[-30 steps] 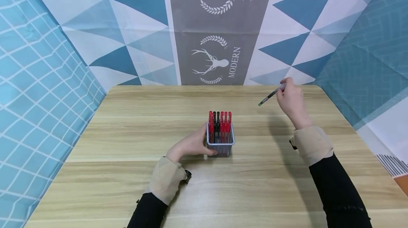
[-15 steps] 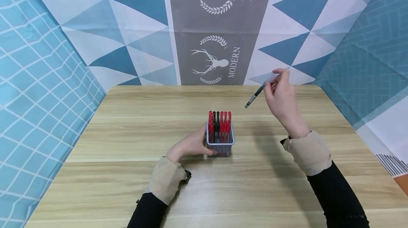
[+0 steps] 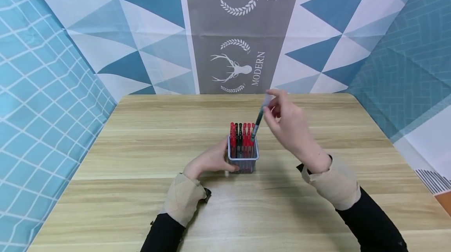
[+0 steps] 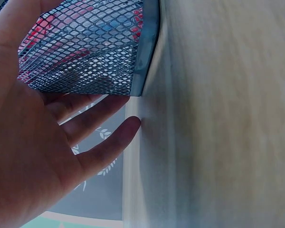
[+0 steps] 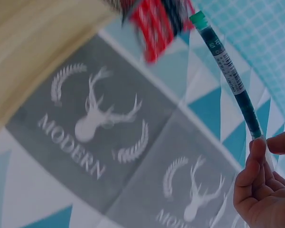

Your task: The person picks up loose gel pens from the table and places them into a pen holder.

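A grey mesh pen holder (image 3: 244, 164) stands on the table with several red pens (image 3: 249, 139) and black pens (image 3: 239, 138) upright in it. My left hand (image 3: 210, 159) grips the holder from its left side, thumb at the front and fingers behind. In the left wrist view, the mesh wall (image 4: 92, 52) lies against that hand. My right hand (image 3: 290, 126) pinches a dark green pen (image 5: 231, 73) by its pale end, between thumb and fingers. The pen slants down, its green end overlapping the holder's right rim in the head view.
A wooden table (image 3: 141, 142) lies under both hands. At its back edge hangs a patterned cloth (image 3: 230, 25) with deer heads and lettering. Blue checked cloth (image 3: 46, 87) covers the left side, and teal cloth (image 3: 405, 60) the right.
My right hand has come left and toward the holder with the pen, which now tilts more steeply, its green end over the rim. My left hand and the holder stay in place.
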A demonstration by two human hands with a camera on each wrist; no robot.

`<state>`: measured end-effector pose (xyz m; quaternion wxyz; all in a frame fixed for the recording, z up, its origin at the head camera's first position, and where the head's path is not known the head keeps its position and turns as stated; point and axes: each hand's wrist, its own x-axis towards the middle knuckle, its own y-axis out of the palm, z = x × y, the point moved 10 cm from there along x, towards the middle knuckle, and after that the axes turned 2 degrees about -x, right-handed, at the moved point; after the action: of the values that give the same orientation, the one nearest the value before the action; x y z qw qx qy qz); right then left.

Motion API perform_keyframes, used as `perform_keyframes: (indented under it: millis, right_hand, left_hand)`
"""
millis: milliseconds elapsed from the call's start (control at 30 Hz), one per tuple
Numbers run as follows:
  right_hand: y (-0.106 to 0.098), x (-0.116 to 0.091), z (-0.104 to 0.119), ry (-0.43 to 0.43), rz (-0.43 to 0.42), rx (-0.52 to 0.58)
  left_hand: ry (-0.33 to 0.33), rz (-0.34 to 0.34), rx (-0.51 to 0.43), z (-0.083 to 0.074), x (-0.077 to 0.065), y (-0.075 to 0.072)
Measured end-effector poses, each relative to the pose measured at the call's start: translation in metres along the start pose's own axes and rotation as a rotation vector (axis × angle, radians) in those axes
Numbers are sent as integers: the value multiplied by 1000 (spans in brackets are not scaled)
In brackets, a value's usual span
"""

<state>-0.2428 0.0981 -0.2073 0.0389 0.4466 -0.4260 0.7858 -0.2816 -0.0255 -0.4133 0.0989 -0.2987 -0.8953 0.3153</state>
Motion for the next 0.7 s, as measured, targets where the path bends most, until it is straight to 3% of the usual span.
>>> perform_keyframes:
  millis: [267,700]
  right_hand:
    - [41,-17,14,-17,148,54]
    - [91,-39,11,17,313,18]
  left_hand:
    - [53,-6,-23,-3,1,0]
    - [41,9,-23,-3,-1,0]
